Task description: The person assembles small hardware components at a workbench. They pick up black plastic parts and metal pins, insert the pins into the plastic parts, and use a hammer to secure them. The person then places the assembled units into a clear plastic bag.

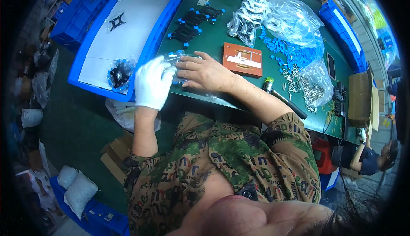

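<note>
Touching clear plastic (173, 56) with both hands (208, 74)

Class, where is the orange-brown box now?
In the head view, the orange-brown box lies right of centre on the green table, between the right hand and the small blue pieces.

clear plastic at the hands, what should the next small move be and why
Probably a light straightening of the clear plastic with the gloved left hand, while the bare right hand steadies it. Both hands are at it, it looks rumpled, and small blue pieces show there, so a snag seems possible.
</note>
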`<state>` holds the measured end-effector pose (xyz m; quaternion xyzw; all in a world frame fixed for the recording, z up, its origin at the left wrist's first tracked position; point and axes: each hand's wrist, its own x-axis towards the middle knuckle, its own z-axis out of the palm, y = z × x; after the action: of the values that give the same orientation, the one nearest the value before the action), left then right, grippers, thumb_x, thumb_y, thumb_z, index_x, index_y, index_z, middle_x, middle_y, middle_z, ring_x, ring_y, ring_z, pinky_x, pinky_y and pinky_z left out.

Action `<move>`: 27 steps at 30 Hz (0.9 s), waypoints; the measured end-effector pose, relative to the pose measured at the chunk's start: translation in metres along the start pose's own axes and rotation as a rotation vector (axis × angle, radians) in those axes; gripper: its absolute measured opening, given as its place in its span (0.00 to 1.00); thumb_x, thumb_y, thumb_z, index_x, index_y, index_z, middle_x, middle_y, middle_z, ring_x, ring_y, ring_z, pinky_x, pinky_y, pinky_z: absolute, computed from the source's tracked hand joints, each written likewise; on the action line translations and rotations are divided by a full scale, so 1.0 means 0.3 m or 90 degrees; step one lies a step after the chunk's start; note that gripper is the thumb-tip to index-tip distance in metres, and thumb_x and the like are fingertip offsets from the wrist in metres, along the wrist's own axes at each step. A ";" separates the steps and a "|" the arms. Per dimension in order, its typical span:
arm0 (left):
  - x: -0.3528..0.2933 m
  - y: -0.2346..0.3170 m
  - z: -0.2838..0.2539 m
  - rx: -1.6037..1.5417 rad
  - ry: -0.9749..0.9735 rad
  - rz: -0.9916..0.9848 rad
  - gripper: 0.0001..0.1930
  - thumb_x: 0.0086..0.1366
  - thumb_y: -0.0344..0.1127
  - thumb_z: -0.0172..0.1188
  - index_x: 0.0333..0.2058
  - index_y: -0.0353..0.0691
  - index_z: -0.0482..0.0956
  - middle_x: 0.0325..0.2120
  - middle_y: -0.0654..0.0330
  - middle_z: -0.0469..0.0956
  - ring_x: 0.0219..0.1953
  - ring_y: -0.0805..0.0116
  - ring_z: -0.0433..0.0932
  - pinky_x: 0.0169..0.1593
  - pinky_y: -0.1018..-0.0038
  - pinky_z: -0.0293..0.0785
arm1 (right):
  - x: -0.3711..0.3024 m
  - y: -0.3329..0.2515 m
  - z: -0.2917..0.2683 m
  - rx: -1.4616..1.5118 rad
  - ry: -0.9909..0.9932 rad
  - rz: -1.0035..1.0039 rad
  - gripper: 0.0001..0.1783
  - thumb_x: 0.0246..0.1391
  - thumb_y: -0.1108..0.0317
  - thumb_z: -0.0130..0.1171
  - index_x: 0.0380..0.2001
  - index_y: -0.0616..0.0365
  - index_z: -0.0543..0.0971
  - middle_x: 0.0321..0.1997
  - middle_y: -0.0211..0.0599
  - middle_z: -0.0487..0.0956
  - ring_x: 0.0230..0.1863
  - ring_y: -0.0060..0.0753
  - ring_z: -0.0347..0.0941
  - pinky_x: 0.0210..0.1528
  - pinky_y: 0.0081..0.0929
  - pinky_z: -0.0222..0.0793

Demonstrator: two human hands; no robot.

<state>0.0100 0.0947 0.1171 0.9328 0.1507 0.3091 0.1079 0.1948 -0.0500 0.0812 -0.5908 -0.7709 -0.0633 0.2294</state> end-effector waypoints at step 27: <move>0.142 0.044 0.018 -0.510 0.144 -0.387 0.41 0.64 0.20 0.63 0.72 0.33 0.51 0.38 0.54 0.81 0.31 0.73 0.77 0.35 0.77 0.77 | -0.061 0.028 0.037 0.011 0.032 0.016 0.26 0.66 0.46 0.55 0.59 0.48 0.77 0.66 0.36 0.74 0.73 0.41 0.63 0.72 0.55 0.57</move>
<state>0.0486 0.0966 0.1399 0.6928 0.2955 0.3962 0.5250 0.2033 -0.0596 0.0622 -0.5965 -0.7582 -0.0687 0.2542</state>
